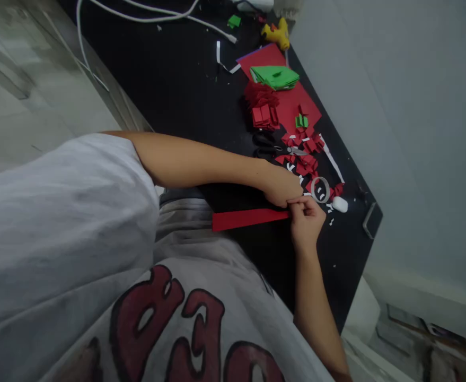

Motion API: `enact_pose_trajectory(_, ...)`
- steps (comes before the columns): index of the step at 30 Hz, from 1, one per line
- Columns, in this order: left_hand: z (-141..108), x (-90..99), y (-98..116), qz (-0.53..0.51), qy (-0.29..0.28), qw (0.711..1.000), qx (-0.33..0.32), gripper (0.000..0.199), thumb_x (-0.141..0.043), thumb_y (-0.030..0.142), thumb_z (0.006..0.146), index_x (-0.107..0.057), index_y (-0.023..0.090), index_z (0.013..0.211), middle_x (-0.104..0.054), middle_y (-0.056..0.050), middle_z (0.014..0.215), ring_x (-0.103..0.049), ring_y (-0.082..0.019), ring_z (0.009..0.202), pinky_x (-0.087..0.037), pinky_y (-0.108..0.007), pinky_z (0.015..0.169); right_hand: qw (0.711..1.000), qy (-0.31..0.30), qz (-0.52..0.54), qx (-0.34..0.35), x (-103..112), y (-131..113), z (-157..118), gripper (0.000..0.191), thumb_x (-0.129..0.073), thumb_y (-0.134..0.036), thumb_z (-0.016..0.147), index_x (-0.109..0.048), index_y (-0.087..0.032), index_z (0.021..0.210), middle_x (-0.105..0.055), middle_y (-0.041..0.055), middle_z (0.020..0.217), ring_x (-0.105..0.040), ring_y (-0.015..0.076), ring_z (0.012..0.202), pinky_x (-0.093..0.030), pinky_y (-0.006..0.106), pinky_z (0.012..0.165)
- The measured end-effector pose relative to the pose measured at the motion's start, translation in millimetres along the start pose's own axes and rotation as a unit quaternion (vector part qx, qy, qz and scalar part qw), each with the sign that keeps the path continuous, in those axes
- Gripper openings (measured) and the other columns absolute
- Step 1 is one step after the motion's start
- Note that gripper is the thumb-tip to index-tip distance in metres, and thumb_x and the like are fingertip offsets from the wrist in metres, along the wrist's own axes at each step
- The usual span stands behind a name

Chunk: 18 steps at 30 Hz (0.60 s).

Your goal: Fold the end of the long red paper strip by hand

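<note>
A long red paper strip [244,219] stretches from near my shirt to my right hand [307,217], whose thumb and fingers are pinched at its narrow end. My left hand [283,185] meets the right fingertips just above that end, with its fingers curled in; what they hold is hidden. Beyond the left hand, black-handled scissors [278,150] lie among folded red paper pieces [306,164] and small white scraps. A tape roll [320,190] and a white rounded case [340,205] lie beside the right hand.
Farther along the black table [185,79] are a red folded stack [265,115], green folded paper [275,77], red sheets [290,106], a yellow object [277,34] and a white cable [153,20]. A phone [372,220] lies near the right edge, by the wall.
</note>
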<state>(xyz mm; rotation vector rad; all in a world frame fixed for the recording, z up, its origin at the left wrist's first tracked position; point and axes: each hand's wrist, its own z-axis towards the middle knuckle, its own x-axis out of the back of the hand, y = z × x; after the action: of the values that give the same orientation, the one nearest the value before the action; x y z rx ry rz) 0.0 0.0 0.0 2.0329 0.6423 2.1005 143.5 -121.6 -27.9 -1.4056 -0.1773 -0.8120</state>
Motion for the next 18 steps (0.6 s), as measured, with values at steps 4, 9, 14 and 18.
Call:
enact_pose_trajectory(4, 0.4, -0.3, -0.3, -0.012, 0.002, 1.000, -0.001, 0.029, -0.064, 0.026, 0.093, -0.078, 0.013, 0.115, -0.075, -0.018, 0.112, -0.061, -0.024, 0.088, -0.041, -0.036, 0.081, 1.000, 0.001, -0.002, 0.004, -0.2, -0.2, -0.4, 0.012, -0.068, -0.031, 0.075, -0.069, -0.021, 0.069, -0.036, -0.0087, 0.051, -0.030, 0.0094, 0.052, -0.026, 0.026, 0.056)
enact_pose_trajectory(9, -0.6, 1.3, 0.5, 0.012, -0.006, 1.000, -0.004, 0.032, -0.060, 0.027, 0.096, -0.076, 0.010, 0.119, -0.074, -0.020, 0.114, -0.062, -0.025, 0.089, -0.040, -0.036, 0.079, 1.000, 0.000, 0.002, 0.005, -0.6, -0.4, -0.2, 0.012, -0.068, -0.031, 0.074, -0.069, -0.021, 0.068, -0.036, -0.0087, 0.051, -0.030, 0.0093, 0.052, -0.025, 0.026, 0.056)
enact_pose_trajectory(14, -0.6, 0.3, -0.3, 0.004, 0.000, 1.000, -0.005, 0.032, -0.060, 0.027, 0.096, -0.077, 0.011, 0.119, -0.075, -0.020, 0.113, -0.062, -0.025, 0.089, -0.040, -0.036, 0.080, 1.000, -0.002, -0.003, 0.002, -0.1, 0.0, 0.4, 0.012, -0.068, -0.032, 0.074, -0.068, -0.021, 0.068, -0.035, -0.0089, 0.051, -0.030, 0.0093, 0.051, -0.025, 0.026, 0.055)
enact_pose_trajectory(18, 0.0, -0.5, -0.6, -0.010, 0.005, 1.000, 0.000, 0.031, -0.063, 0.026, 0.094, -0.078, 0.013, 0.117, -0.075, -0.018, 0.112, -0.062, -0.025, 0.088, -0.041, -0.036, 0.082, 1.000, -0.005, -0.001, -0.001, -0.1, -1.1, 0.2, 0.013, -0.068, -0.033, 0.074, -0.068, -0.021, 0.069, -0.034, -0.0093, 0.051, -0.029, 0.0087, 0.050, -0.024, 0.026, 0.054)
